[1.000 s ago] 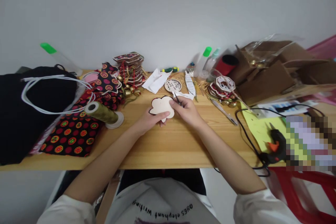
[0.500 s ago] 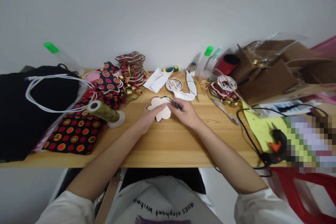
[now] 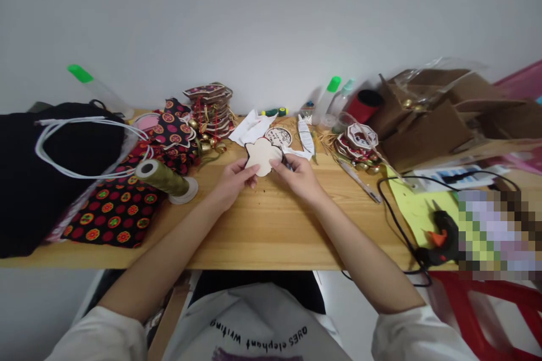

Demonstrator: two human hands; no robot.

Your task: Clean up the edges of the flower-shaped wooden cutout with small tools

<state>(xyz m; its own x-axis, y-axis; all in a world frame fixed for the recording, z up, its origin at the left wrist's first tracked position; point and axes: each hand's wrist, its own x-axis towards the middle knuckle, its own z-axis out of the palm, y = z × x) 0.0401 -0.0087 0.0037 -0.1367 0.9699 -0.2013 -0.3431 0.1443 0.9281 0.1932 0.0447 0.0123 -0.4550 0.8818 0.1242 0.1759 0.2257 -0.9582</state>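
A pale, lobed flat piece [image 3: 262, 156] with a dark trimmed edge is held up just above the wooden table [image 3: 271, 225], its plain backing side turned to the camera. It is pinched at its lower left edge by the fingertips of the left hand [image 3: 231, 180] and at its lower right edge by the right hand [image 3: 298, 176]; the two hands are set close together, both closed on the piece. A thin dark tool [image 3: 287, 164] seems also to be kept between the right fingers, though its kind cannot be made out at this size.

As to progress, the piece appears to be part-made: the patterned cloth is already wrapped round its rim, but no bells or tassels are seen on it. Finished ornaments with red cords and brass bells are stacked behind it [image 3: 210, 106], and a smaller heap [image 3: 359, 144] is laid to the right, so a fair number are judged done. More uncut patterned fabric [image 3: 116, 211] is spread at the left beside a spool of olive thread [image 3: 163, 177], which suggests work left over.

A glue gun [image 3: 442, 231] is laid on a yellow-green sheet at the right, well apart from the hands. A small round printed disc [image 3: 278, 136] is seen just behind the held piece.
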